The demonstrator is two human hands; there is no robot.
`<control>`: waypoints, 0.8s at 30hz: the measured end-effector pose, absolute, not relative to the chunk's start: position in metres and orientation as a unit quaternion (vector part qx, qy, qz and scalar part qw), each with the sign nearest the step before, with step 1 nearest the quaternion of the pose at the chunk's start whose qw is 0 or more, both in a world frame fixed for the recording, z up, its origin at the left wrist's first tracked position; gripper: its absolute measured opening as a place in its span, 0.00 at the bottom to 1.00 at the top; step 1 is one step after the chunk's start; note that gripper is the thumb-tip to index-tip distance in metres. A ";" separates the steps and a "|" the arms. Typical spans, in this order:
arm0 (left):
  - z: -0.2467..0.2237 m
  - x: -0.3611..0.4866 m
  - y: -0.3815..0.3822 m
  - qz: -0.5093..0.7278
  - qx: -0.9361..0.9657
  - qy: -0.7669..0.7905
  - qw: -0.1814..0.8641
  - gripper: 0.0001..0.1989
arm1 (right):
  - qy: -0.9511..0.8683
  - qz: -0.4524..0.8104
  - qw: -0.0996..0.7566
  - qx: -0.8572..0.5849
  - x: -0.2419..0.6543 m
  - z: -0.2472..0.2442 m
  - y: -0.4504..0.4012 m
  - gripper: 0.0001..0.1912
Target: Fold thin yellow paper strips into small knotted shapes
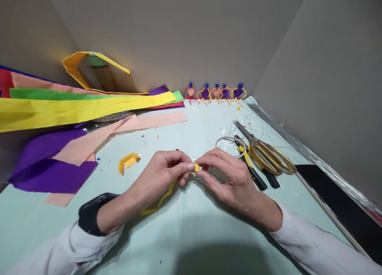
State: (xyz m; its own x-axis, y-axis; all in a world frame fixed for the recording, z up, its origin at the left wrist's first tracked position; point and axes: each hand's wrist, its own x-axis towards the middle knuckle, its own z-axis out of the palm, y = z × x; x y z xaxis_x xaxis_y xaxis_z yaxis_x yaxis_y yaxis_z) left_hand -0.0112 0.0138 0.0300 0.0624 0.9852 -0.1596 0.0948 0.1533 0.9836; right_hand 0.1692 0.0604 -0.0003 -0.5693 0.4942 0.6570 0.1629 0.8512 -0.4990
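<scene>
A narrow yellow strip (163, 198) hangs below my left hand (167, 168), whose thumb and fingers pinch its small folded end at the middle of the view. My right hand (228, 173) meets it from the right, thumb and index fingertip at the yellow end. Whether anything thin lies between those right fingertips is too small to tell. Left of my left hand, a folded yellow-orange piece (129, 161) lies on the table. Gold-handled scissors (265, 150), black and yellow pliers (253, 171) and a ring of thin wire or tape (229, 140) lie beyond my right hand.
Coloured strips (74, 108) and purple sheets (44, 155) cover the left side. Several small wire figures (217, 92) stand along the back wall. At the right are a bundle of silvery wires (301, 146) and a black flat device (343, 207). Scraps dot the table (179, 247).
</scene>
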 end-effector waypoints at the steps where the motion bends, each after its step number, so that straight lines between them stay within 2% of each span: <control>1: 0.030 -0.011 0.013 0.417 0.500 0.544 0.529 0.10 | -0.867 0.188 0.420 -0.192 0.169 0.000 0.060 0.04; 13: 0.027 -0.009 0.011 0.405 0.531 0.565 0.485 0.11 | -0.883 0.145 0.405 -0.186 0.170 -0.004 0.063 0.06; 20: 0.026 -0.006 0.008 0.376 0.567 0.585 0.442 0.12 | -0.924 0.019 0.327 -0.197 0.169 0.001 0.058 0.08; 24: 0.024 -0.005 0.009 0.380 0.560 0.592 0.437 0.11 | -0.925 0.030 0.327 -0.192 0.169 0.000 0.058 0.08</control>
State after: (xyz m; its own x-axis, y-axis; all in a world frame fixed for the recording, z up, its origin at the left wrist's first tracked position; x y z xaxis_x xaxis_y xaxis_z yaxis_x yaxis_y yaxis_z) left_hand -0.0047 0.0092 0.0241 0.0090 0.9958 -0.0913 0.3309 0.0832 0.9400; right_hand 0.1691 0.0579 -0.0005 -0.7118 0.3746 0.5941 0.3359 0.9245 -0.1805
